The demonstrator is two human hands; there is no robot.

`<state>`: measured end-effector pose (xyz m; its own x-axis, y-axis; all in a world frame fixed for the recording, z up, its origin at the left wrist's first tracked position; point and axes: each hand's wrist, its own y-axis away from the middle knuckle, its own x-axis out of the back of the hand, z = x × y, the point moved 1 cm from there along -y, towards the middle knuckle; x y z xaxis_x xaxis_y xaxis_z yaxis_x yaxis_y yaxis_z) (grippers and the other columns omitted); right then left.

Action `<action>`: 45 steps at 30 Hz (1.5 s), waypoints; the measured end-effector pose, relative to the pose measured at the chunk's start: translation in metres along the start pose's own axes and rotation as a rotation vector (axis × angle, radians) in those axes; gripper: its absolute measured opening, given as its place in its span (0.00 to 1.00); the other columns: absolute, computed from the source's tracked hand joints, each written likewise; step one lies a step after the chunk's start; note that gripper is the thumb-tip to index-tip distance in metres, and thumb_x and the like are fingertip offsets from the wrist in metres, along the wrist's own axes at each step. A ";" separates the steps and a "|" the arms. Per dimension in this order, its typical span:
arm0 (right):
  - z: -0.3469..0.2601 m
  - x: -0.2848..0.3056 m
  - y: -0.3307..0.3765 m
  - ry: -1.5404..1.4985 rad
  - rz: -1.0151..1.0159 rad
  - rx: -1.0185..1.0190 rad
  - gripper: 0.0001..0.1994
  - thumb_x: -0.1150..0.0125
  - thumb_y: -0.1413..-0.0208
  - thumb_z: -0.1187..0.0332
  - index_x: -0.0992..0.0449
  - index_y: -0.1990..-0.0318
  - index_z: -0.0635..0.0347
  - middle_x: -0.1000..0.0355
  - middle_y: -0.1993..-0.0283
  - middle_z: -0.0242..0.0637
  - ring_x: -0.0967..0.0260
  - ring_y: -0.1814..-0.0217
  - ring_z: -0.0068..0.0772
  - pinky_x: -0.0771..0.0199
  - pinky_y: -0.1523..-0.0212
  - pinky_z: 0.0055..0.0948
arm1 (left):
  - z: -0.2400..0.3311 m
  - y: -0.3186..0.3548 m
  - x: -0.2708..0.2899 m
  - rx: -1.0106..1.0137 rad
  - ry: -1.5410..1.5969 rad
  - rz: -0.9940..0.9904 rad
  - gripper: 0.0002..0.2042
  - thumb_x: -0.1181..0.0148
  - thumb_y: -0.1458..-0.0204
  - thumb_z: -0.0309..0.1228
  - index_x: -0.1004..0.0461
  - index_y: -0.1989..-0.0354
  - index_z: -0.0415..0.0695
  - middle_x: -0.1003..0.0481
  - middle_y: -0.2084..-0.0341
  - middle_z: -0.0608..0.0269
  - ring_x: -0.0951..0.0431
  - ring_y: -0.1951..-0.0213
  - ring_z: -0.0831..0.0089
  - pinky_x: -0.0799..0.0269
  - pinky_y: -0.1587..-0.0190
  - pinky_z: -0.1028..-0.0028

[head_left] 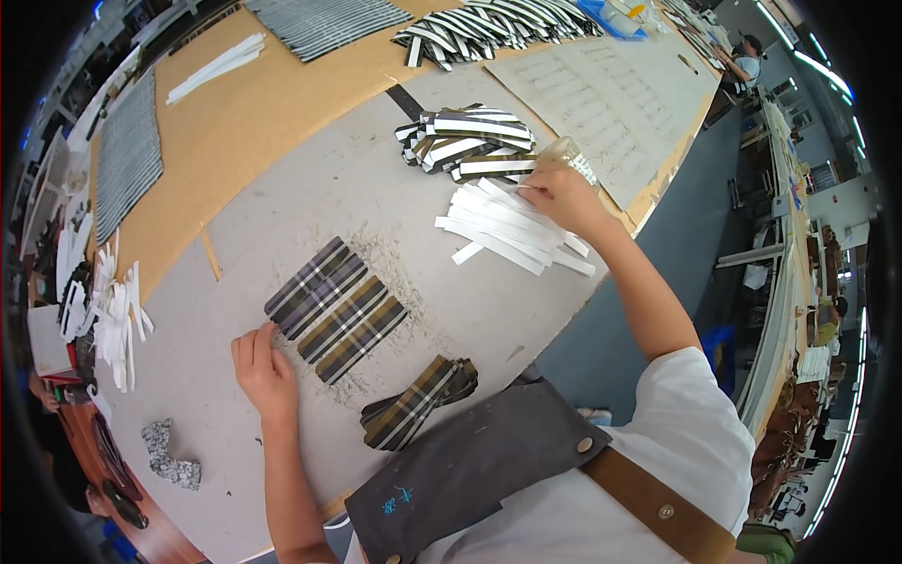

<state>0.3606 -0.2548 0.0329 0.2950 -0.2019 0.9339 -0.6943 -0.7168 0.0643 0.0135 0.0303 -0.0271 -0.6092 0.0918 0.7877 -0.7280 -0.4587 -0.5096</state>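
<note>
My right hand (564,195) is closed in a pinch on a white strip, at the upper edge of a loose pile of white strips (507,230). Just beyond lies a heap of plaid strips with white faces (484,141). My left hand (263,371) rests on the table, fingers loosely bent and apart, its fingertips at the left edge of the plaid fabric strips (335,308). These strips lie side by side in a slanted row. Nearer my body is a small stack of dark plaid pieces (420,399).
A clear see-through object (571,158) stands behind my right hand. A marked board (611,113) lies at the far right. Striped strips (498,33) and a blue tray (615,19) are at the back. Crumpled grey fabric (171,456) lies left. Another person (747,66) sits far right.
</note>
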 end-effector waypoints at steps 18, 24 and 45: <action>-0.170 -0.053 0.048 -0.308 0.057 0.795 0.15 0.42 0.48 0.71 0.25 0.52 0.64 0.32 0.65 0.40 0.27 0.71 0.39 0.27 0.76 0.35 | 0.089 -0.004 0.041 0.630 1.130 -0.197 0.10 0.49 0.43 0.19 0.25 0.55 0.34 0.25 0.67 0.59 0.28 0.68 0.78 0.32 0.67 0.78; -0.186 -0.082 0.053 -0.384 -0.104 0.853 0.21 0.37 0.48 0.68 0.28 0.46 0.61 0.33 0.64 0.38 0.28 0.66 0.37 0.27 0.73 0.35 | 0.084 0.017 0.045 0.872 0.995 -0.448 0.07 0.46 0.40 0.25 0.24 0.61 0.34 0.25 0.71 0.61 0.30 0.72 0.82 0.34 0.71 0.81; -0.148 -0.082 0.049 -0.890 -0.477 0.271 0.06 0.36 0.46 0.77 0.20 0.61 0.62 0.26 0.68 0.32 0.34 0.75 0.17 0.35 0.74 0.19 | 0.080 0.059 0.051 1.058 0.815 -0.111 0.11 0.41 0.46 0.17 0.25 0.54 0.35 0.27 0.70 0.65 0.27 0.71 0.82 0.29 0.68 0.82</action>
<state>0.2050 -0.1744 0.0115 0.9530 -0.1982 0.2290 -0.2405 -0.9548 0.1746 -0.0352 -0.0627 0.0111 -0.8452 0.5001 0.1887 -0.4194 -0.8393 0.3460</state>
